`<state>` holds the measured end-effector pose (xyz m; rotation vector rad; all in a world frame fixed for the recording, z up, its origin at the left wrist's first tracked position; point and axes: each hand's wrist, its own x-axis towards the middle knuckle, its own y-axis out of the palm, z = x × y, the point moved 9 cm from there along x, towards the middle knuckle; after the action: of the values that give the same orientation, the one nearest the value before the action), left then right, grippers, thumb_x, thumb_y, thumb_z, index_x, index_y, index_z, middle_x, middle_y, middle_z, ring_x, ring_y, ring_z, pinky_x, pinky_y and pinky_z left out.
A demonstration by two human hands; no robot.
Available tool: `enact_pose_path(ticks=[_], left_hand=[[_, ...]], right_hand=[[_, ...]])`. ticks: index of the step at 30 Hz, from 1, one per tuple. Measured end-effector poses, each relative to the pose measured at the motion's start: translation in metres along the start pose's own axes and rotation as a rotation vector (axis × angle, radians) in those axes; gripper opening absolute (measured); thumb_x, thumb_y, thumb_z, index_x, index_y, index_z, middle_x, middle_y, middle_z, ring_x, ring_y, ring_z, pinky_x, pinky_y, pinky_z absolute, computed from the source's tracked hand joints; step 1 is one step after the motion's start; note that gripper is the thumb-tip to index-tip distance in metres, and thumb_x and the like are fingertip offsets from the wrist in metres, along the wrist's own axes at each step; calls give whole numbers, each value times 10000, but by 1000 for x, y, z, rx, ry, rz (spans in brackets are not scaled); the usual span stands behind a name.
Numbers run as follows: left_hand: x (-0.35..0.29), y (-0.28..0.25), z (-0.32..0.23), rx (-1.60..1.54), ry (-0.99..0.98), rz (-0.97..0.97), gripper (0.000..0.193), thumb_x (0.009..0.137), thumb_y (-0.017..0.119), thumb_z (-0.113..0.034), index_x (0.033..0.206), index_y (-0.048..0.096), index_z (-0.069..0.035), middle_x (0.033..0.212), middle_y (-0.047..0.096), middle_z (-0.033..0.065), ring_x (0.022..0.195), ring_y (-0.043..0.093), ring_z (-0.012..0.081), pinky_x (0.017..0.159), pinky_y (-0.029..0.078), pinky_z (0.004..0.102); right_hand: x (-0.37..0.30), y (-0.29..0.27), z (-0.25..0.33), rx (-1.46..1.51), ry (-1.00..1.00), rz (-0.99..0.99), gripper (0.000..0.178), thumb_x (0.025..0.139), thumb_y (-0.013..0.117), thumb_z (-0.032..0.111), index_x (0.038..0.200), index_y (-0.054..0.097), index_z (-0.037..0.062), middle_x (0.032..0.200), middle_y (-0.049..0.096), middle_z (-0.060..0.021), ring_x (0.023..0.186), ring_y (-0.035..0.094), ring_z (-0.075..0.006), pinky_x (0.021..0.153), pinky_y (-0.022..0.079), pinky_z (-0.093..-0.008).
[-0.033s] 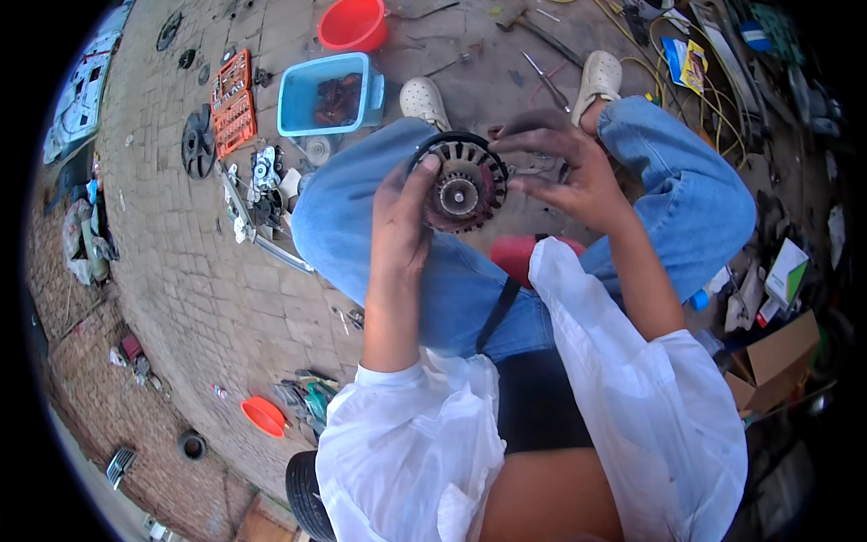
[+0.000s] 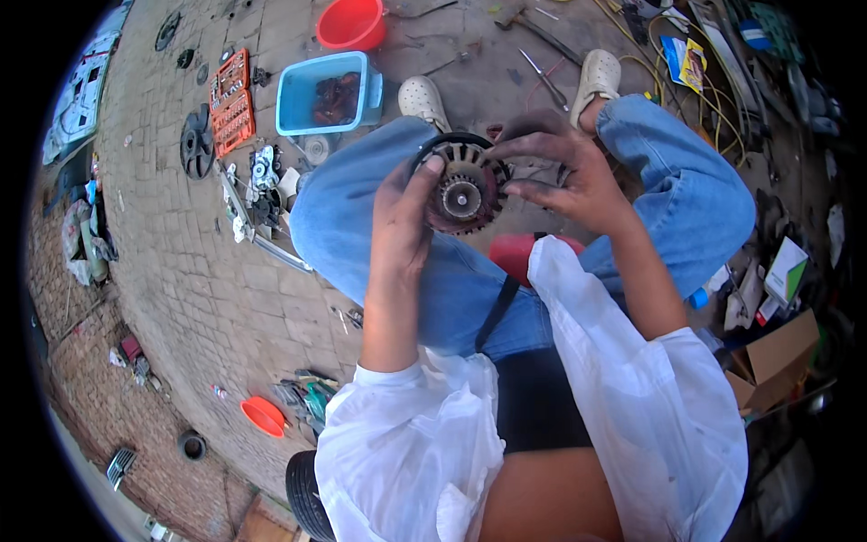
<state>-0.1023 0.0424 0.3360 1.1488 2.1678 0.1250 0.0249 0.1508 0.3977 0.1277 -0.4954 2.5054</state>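
My left hand (image 2: 402, 208) grips a round slotted motor part (image 2: 442, 212), its thumb lying over the near left of the rim. The part has dark teeth around its edge, a black ring on its far left side and a toothed metal hub (image 2: 461, 200) with a shaft end in the centre. My right hand (image 2: 569, 167) has its fingers bent round the right rim of the same part. Index finger and thumb touch the rim with a gap behind them. Both hands are blackened with grime. Whatever lies under the right fingertips is hidden.
Ahead stand a light-blue tub (image 2: 284, 104) with dark reddish parts inside and a red basin (image 2: 350, 25). An orange socket set (image 2: 232, 104) lies to the left. A hammer (image 2: 542, 36) and a screwdriver (image 2: 542, 79) lie beyond my feet. A cardboard box (image 2: 781, 357) stands right.
The right fingertips have shifted slightly left, further over the rim. The motor part has turned a little in the left hand's grip.
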Motion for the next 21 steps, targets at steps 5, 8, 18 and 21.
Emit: enact_pose_path(ticks=[5,8,18,21], left_hand=[[-10,9,9,140,-23,61,338,840,604,-173,1063,552,77,953,615,107,847,584,143,763,472,249],[-14,11,17,123,-70,106,359,849,594,-188,1081,537,80,955,619,113,862,596,153,759,487,265],[-19,4,55,-384,-317,-32,358,918,467,-265,1138,489,16,1068,592,146,974,595,254,854,500,393],[-18,4,63,-495,-371,-90,336,920,468,-267,1147,485,-19,1076,586,144,1032,562,272,881,481,426]], right_hand=[[-7,12,16,-136,-157,132,234,681,728,106,896,649,57,992,555,-97,1001,539,-276,866,428,-377],[-12,6,13,-86,-99,72,184,710,705,114,835,597,34,946,565,-101,913,559,-272,808,445,-365],[-69,-1,-21,380,240,-286,98,874,546,83,872,477,13,798,583,-77,731,578,-141,662,465,-272],[-76,10,-13,491,257,-193,85,908,497,85,889,438,27,783,584,-76,682,572,-117,614,465,-247]])
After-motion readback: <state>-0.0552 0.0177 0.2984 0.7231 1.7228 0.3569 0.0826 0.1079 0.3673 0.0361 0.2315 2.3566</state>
